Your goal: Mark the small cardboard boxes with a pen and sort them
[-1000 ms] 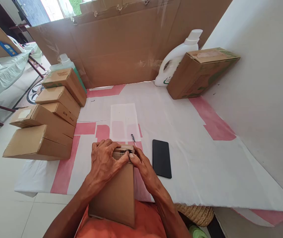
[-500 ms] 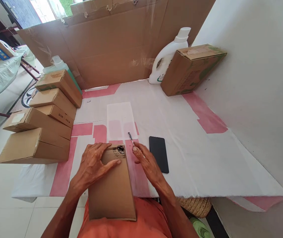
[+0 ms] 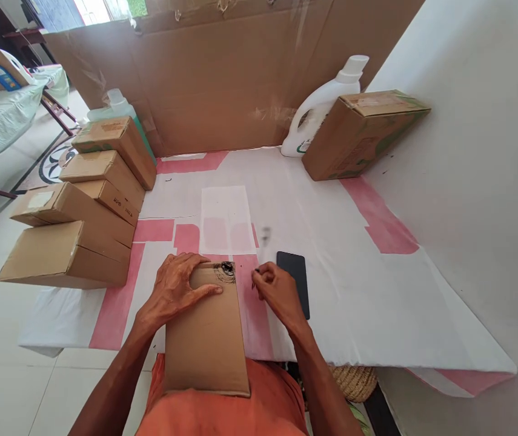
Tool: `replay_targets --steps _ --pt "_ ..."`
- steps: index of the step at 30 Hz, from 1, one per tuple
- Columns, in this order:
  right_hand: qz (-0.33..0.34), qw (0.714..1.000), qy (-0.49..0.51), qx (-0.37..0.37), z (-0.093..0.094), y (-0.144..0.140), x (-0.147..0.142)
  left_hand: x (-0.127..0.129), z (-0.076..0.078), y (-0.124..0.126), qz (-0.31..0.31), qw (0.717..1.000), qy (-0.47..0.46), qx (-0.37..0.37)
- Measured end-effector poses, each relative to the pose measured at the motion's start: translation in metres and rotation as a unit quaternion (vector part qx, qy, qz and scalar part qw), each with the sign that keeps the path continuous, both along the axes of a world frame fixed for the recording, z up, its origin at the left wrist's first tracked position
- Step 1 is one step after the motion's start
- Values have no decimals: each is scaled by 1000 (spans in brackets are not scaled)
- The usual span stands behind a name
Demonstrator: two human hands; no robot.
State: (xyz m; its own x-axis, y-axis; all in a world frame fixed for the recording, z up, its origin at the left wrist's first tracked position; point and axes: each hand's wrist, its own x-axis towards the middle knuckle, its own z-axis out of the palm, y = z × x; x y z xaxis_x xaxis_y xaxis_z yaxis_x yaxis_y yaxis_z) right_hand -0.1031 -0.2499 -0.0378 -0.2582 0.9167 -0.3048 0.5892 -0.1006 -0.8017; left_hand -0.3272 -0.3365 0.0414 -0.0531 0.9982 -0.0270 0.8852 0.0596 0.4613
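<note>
A flat brown piece of cardboard point(image 3: 206, 348) leans from the table's front edge against an orange garment. Black scribbled loops point(image 3: 226, 270) mark its upper right corner, with a darker patch among them. My left hand point(image 3: 179, 281) holds the cardboard at its upper left, thumb lying across the face and fingers over the top edge. Just right of the cardboard, my right hand point(image 3: 277, 290) pinches a slim pen point(image 3: 265, 235), whose far end is smeared by motion. The pen is apart from the cardboard. Close behind that hand lies a black phone point(image 3: 294, 275), partly covered by it.
Several cardboard boxes point(image 3: 99, 257) line the table's left side, with a bottle of green liquid point(image 3: 117, 103) behind. A white jug point(image 3: 317, 112) and another box point(image 3: 363, 136) stand at the back right. A pale rectangular sheet point(image 3: 226, 218) lies mid-table. A tall cardboard panel point(image 3: 204, 85) closes the back.
My right hand has moved slightly right and closed its fingers more around the pen, which has swung. My left hand keeps its hold on the cardboard. The view has shifted a little.
</note>
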Motion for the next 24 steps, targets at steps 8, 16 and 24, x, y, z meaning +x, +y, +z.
replay_targets --steps 8,16,24 --pt "-54 903 426 21 47 -25 -21 4 0 5 1 1000 -6 -6" --pt "-28 939 337 62 41 -37 -31 5 0 1 6 1000 -24 1" --pt "2 956 282 84 50 -36 -29 6 -2 -2 4 1000 -21 12"
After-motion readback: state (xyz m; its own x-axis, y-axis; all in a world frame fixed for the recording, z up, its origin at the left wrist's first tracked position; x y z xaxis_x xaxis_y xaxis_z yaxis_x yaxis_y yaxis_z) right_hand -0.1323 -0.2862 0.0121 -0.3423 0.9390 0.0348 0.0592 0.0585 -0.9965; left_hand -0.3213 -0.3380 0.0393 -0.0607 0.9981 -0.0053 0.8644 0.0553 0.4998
